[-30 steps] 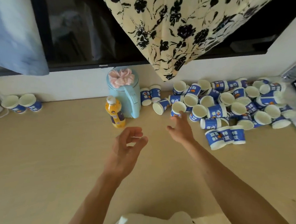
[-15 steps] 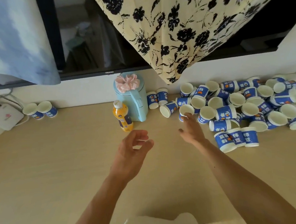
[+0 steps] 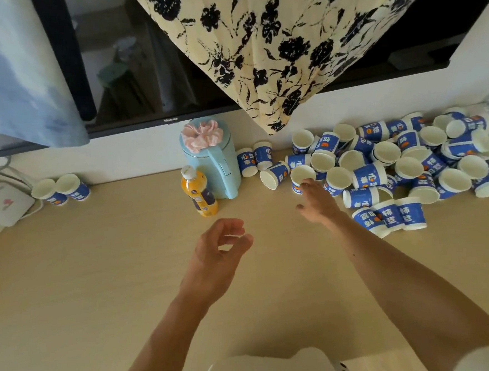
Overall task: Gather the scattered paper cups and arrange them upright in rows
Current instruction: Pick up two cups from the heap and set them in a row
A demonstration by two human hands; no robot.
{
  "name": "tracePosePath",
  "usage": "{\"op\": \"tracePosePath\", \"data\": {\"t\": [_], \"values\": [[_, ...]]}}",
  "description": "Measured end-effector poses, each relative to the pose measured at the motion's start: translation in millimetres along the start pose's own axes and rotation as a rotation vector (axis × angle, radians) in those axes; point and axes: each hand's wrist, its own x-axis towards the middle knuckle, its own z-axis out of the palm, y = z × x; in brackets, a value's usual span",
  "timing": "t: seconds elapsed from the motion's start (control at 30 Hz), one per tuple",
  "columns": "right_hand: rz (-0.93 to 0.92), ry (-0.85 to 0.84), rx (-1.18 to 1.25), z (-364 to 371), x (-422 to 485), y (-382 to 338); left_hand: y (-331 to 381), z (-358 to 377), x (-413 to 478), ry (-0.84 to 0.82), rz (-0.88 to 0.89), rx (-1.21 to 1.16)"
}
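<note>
Blue-and-white paper cups [image 3: 389, 163] lie heaped along the back right of the pale wooden bench [image 3: 86, 275], most tipped on their sides, mouths facing every way, against the white wall. My right hand [image 3: 318, 203] reaches into the near edge of the heap, fingertips touching one upright cup [image 3: 301, 177] at its rim and side, not yet closed around it. My left hand [image 3: 218, 258] hovers above the bench's middle, empty, its fingers loosely curled and parted. Two more cups [image 3: 60, 188] stand side by side far to the left, beside a white box with cables [image 3: 0, 207]. Between them and the heap stand a light blue kettle [image 3: 210, 159] topped with a pink scrunchie [image 3: 202, 133] and, touching its front, an orange drink bottle [image 3: 199, 192]. A floral cloth [image 3: 262, 41] hangs over a dark television screen [image 3: 130, 61] behind.
</note>
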Motion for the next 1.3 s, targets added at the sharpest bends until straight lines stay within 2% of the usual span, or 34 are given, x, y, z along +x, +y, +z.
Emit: {"op": "tracePosePath", "data": {"t": [0.13,0.33,0.47,0.63,0.8,0.9,1.03,1.3], "values": [[-0.058,0.013,-0.05,-1.6,-2.8,5.7,-0.3,1.8,2.7,-0.002,-0.006,-0.008],[-0.073,-0.123,-0.195,-6.6,-2.6,6.2,1.7,18.1,4.2,-0.059,-0.015,0.018],[-0.062,-0.062,-0.149,-7.7,0.6,3.8,1.3,20.4,6.2,-0.059,-0.017,0.029],[-0.129,0.032,0.042,-18.0,-8.4,2.8,1.6,16.5,13.1,-0.037,-0.016,0.042],[-0.245,0.153,0.45,-50.4,-50.9,-3.4,4.3,24.4,20.8,0.004,-0.008,0.11],[-0.331,0.128,0.687,-76.4,-87.7,-13.8,2.8,34.4,24.1,0.027,0.052,0.2],[-0.408,0.019,0.757,-105.8,-124.7,-35.8,4.6,44.7,28.0,0.004,0.085,0.313],[-0.508,-0.002,0.87,-117.5,-142.5,-48.6,12.5,54.8,38.1,0.069,0.139,0.221]]}}
